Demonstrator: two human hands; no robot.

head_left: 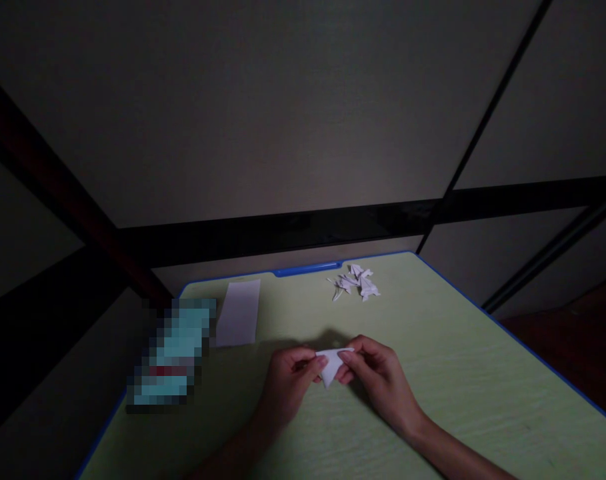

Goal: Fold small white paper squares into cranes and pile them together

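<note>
Between my two hands is a small piece of folded white paper [332, 364], roughly a triangle with its point towards me. My left hand [291, 381] pinches its left corner, thumb on top. On the other side, my right hand [377, 373] grips the right corner, its thumb lying across the top edge. The paper is held a little above the table, near its middle. Some fingers are hidden behind the paper.
The pale green table [463, 373] has a blue rim. Several folded white paper figures [363, 283] lie in a cluster at the back. A white paper sheet [239, 312] lies at the left, beside a pixelated teal object [175, 353]. A panelled wall [283, 120] stands behind.
</note>
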